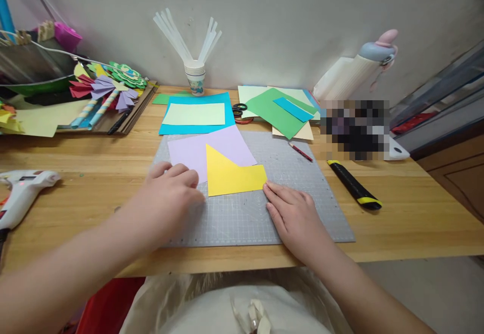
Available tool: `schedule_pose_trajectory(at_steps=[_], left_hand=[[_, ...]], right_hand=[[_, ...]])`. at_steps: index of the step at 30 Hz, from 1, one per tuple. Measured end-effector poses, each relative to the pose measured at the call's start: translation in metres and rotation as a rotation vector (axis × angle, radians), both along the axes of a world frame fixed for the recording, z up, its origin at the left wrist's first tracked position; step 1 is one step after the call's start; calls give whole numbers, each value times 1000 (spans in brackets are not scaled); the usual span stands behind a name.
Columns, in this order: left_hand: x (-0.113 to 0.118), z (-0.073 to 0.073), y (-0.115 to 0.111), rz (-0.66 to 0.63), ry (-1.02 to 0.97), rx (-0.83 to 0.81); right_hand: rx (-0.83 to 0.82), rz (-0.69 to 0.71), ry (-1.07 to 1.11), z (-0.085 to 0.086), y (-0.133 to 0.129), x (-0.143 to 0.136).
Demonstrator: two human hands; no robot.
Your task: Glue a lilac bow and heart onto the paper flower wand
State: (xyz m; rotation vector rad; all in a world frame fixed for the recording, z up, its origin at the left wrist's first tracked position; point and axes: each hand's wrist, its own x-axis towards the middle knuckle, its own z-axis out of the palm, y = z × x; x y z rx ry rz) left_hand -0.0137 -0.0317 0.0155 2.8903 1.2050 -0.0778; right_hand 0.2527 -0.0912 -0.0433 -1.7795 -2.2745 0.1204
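The wooden worktop (397, 208) carries a grey cutting mat (245, 218) in the middle, near the person. On the far half of the mat lies a lilac sheet (196, 150), and on top of it, overlapping its near right part, a folded yellow paper (230, 175) with one slanted edge and a straight near edge.

The yellow paper looks light, thin and limp, likely to slide on the smooth lilac sheet and to crease for good wherever it is pressed. It seems best held flat by pressing at the corners or edges, or pinched at a corner to lift it.

The left hand (170, 193) lies palm down at the near left of the lilac sheet, fingers curled loosely, just beside the yellow paper's left edge; its grip closes on nothing. The right hand (293, 215) lies flat and open on the mat, fingertips touching the yellow paper's near right corner, grasping nothing. Both forearms reach in from the near edge.
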Motion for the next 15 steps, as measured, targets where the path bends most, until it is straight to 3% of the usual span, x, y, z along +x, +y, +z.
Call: schedule_pose_trajectory(at_steps=[2,8,12,15], left_hand=[[19,-4,-1,34,-92,-5],[71,-25,5,-104,-212,-95],[80,-29,14,-56,-234,-119],[78,-35,17,-19,-305,-153]], right_hand=[[-6,34,3,2,4,2],[-33,122,169,6,10,18],[-116,1,456,5,15,30],[-259,-218,782,7,26,33]])
